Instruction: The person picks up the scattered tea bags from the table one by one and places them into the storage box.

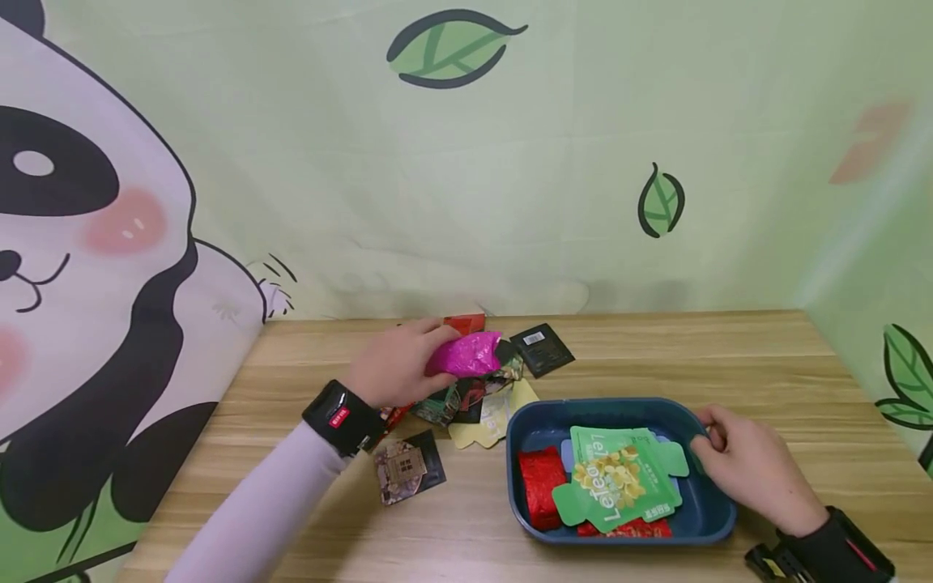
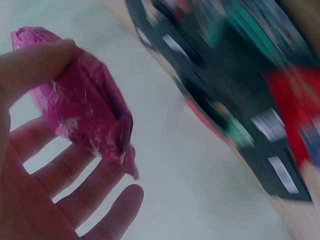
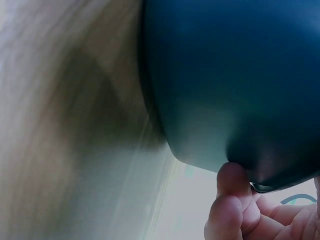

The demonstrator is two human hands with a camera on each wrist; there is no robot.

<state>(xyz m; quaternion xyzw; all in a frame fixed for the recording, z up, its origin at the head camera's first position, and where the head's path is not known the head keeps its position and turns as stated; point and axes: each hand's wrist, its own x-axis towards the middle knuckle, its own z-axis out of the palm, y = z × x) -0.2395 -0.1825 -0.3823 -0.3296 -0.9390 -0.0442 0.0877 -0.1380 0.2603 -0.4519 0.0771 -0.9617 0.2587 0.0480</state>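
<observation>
My left hand [image 1: 399, 366] pinches a shiny magenta foil packet [image 1: 470, 355] between thumb and fingers, above a pile of loose packets. In the left wrist view the crinkled packet [image 2: 85, 100] lies between the thumb and the spread fingers. At the right, my right hand [image 1: 758, 465] grips the rim of a dark blue plastic basin [image 1: 717, 518]. From the right wrist, the fingers [image 3: 232, 180] are curled at the basin's edge. Inside the basin lie a green die-cut packet [image 1: 619, 478] on top, a red packet [image 1: 542, 486] at the left and another red one beneath.
The pile holds a black square packet [image 1: 543, 350], a pale yellow packet [image 1: 492, 417] and several dark or red ones. A dark patterned packet [image 1: 410, 468] lies nearer the front on the wooden table [image 1: 787, 356]. A green printed backdrop [image 1: 481, 202] stands behind.
</observation>
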